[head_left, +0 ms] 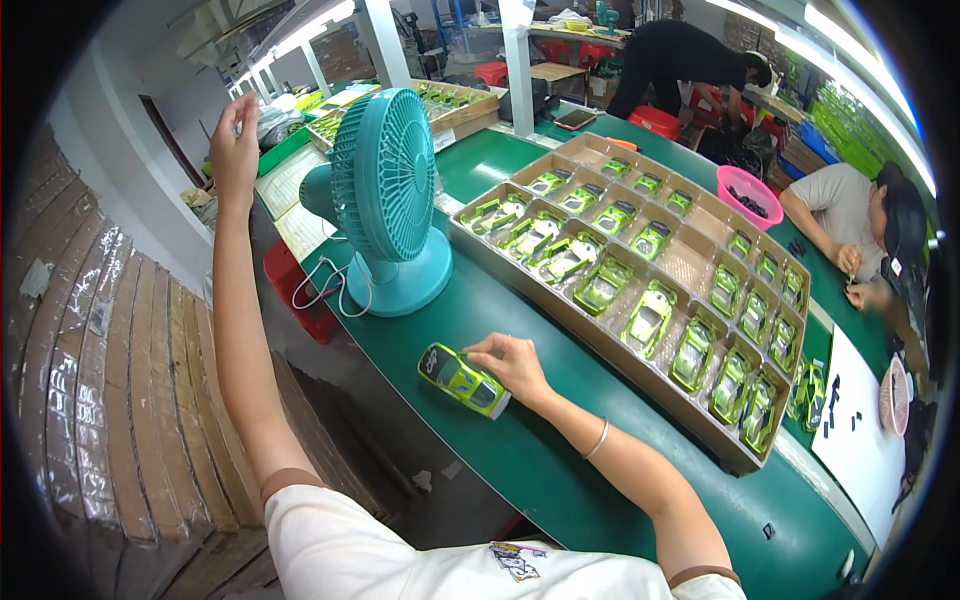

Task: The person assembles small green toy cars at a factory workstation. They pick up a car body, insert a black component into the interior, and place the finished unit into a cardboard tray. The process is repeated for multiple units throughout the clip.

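Note:
My right hand (512, 364) is closed, thumb and fingers pinching the edge of a green toy car body (462, 380) with a dark windscreen. The car body is tilted over the near edge of the green table (560, 450). High on the left, my left hand (235, 150) is raised with fingers stretched upward and nothing seen in it. It is nearest to the teal desk fan (385, 180), but apart from it. Beyond my right hand lies a divided cardboard tray (600, 345) holding several similar green car bodies (650, 318).
Stacked flat cardboard (120, 390) fills the left side. A red stool (300, 295) stands beside the table. On the right, a person (850, 225) works by a pink basin (750, 197) of dark parts and a white board (855, 430). Another person (690, 70) bends over farther back.

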Demonstrator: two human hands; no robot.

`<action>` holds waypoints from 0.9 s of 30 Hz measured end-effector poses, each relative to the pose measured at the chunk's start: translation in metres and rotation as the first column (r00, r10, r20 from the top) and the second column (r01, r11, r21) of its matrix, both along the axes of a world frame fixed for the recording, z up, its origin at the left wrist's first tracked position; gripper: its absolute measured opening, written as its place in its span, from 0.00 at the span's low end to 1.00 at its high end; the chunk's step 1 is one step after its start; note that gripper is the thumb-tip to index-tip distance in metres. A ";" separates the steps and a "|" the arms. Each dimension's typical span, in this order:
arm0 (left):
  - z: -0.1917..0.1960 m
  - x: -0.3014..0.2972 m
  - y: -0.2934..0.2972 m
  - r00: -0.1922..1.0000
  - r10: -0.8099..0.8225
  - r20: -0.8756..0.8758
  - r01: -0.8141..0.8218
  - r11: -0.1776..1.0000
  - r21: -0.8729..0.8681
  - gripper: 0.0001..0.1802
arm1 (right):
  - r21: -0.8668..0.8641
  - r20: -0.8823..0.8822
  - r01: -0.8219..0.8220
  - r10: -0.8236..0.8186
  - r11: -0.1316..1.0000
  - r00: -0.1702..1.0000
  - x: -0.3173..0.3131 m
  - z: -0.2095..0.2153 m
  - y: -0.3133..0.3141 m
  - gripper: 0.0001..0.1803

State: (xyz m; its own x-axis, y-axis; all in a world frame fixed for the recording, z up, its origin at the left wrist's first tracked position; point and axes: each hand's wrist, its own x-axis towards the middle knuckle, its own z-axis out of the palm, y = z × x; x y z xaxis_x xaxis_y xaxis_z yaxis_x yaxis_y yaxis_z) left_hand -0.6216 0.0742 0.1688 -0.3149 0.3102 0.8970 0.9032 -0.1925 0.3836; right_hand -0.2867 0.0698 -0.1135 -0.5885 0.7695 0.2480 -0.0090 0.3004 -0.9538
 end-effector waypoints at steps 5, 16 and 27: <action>-0.028 0.025 -0.014 0.998 0.066 0.006 -0.065 0.991 -0.113 0.17 | -0.114 -0.084 0.035 -0.045 0.993 0.995 0.010 -0.008 -0.001 0.06; -0.091 -0.003 0.040 0.929 0.354 -0.112 -0.367 0.833 -0.413 0.22 | -0.200 -0.140 -0.028 0.000 0.979 0.990 0.045 -0.009 -0.013 0.07; -0.252 0.037 0.024 0.841 0.283 0.462 -0.367 0.925 0.102 0.21 | -0.219 -0.162 0.007 -0.043 0.976 0.986 0.045 -0.009 -0.006 0.05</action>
